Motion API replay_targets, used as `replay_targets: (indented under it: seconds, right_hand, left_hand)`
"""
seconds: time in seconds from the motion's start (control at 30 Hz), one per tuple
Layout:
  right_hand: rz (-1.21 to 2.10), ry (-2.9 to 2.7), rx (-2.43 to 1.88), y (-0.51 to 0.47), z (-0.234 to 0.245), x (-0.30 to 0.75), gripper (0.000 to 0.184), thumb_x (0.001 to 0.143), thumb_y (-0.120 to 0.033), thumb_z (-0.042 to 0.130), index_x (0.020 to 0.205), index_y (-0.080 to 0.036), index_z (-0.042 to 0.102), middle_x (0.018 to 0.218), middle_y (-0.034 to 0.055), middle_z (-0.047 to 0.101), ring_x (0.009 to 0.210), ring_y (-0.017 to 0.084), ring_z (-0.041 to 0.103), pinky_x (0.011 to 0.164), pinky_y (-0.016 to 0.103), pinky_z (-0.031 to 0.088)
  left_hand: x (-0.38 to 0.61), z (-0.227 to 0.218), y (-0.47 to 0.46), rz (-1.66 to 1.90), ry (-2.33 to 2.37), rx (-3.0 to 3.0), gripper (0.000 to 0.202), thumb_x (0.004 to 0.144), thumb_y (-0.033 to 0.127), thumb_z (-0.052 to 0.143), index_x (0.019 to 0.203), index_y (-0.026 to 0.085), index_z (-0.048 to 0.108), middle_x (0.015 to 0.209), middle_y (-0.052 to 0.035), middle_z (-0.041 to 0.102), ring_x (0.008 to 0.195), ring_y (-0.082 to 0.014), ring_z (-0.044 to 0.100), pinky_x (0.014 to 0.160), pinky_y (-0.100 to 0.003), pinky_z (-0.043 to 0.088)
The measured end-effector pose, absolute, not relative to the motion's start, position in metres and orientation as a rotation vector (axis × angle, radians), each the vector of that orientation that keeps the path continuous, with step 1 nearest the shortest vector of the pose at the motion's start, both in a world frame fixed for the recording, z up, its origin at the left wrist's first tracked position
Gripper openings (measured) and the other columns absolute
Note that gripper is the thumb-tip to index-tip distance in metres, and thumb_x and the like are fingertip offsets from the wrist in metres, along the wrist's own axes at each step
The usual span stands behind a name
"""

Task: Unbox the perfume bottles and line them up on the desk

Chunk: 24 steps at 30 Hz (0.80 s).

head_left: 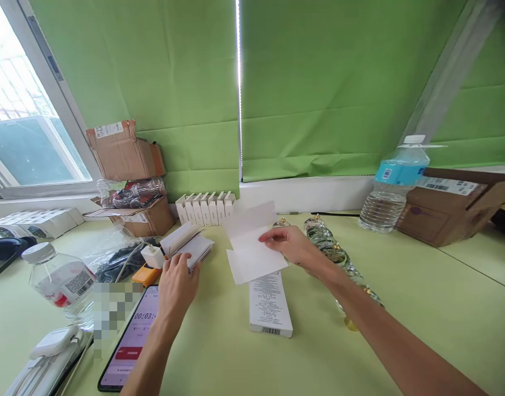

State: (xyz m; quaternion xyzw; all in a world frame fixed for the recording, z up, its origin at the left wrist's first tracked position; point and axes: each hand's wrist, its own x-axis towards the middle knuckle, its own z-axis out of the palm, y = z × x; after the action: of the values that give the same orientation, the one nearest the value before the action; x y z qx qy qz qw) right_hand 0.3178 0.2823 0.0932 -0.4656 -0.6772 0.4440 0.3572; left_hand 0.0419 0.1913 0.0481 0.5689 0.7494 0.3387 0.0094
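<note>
Left hand (176, 283): fingers curled on the booklet stack (189, 246); whether it grips, cannot tell.
Folded sheet (252, 250): held over the table (401, 286), just behind the white box (270, 303).
Right hand (291, 245): pinches the sheet's right edge; a light pinch likely avoids creasing.

Bright green blinds (318, 82) back a pale yellow-green table (401, 286). On it are a plain white folded card (252, 247), a white box (270, 302) with black print and barcode, a clear, blue-labelled bottle (395, 181) far right, brown cartons (124, 148) far left and a pink-screened phone (131, 341) near left.
</note>
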Motion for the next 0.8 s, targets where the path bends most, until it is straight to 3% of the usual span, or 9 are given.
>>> replay_targets:
  seconds: [0.2, 0.5, 0.67, 0.8]
  right_hand:
    - [1.146, -1.752, -1.21, 0.276, 0.096, 0.314, 0.021, 0.074, -0.024, 0.062, 0.091, -0.018, 0.074, 0.086, 0.0064, 0.071, 0.072, 0.017, 0.06, 0.057, 0.024, 0.04]
    - [1.122, -1.781, -1.219, 0.273, 0.1, 0.315, 0.021, 0.074, -0.025, 0.062, 0.09, -0.019, 0.075, 0.085, 0.0055, 0.072, 0.07, 0.017, 0.059, 0.053, 0.024, 0.037]
    - [1.127, -1.777, -1.218, 0.274, 0.099, 0.314, 0.021, 0.074, -0.025, 0.062, 0.09, -0.019, 0.075, 0.085, 0.0055, 0.072, 0.07, 0.017, 0.06, 0.054, 0.024, 0.039]
    - [1.134, -1.772, -1.222, 0.276, 0.096, 0.313, 0.021, 0.072, -0.024, 0.063, 0.089, -0.018, 0.075, 0.083, 0.0061, 0.072, 0.069, 0.017, 0.06, 0.054, 0.024, 0.039]
  left_hand:
    - [0.027, 0.045, 0.188, 0.674, 2.572, 1.917, 0.035, 0.088, 0.036, 0.042, 0.095, 0.011, 0.067, 0.1, -0.0175, 0.065, 0.103, -0.0344, 0.052, 0.089, -0.043, 0.038]
    - [0.028, 0.043, 0.187, 0.452, 2.549, 2.01, 0.038, 0.09, 0.039, 0.04, 0.087, 0.017, 0.071, 0.104, -0.0117, 0.07, 0.106, -0.032, 0.053, 0.086, -0.038, 0.04]
    - [0.023, 0.045, 0.189, 0.445, 2.542, 1.954, 0.043, 0.089, 0.044, 0.039, 0.11, 0.017, 0.066, 0.109, -0.0135, 0.069, 0.108, -0.0338, 0.054, 0.086, -0.038, 0.04]
    - [0.021, 0.045, 0.191, 0.487, 2.529, 1.893, 0.058, 0.089, 0.049, 0.038, 0.135, 0.014, 0.046, 0.112, -0.0172, 0.067, 0.11, -0.0341, 0.055, 0.087, -0.039, 0.039]
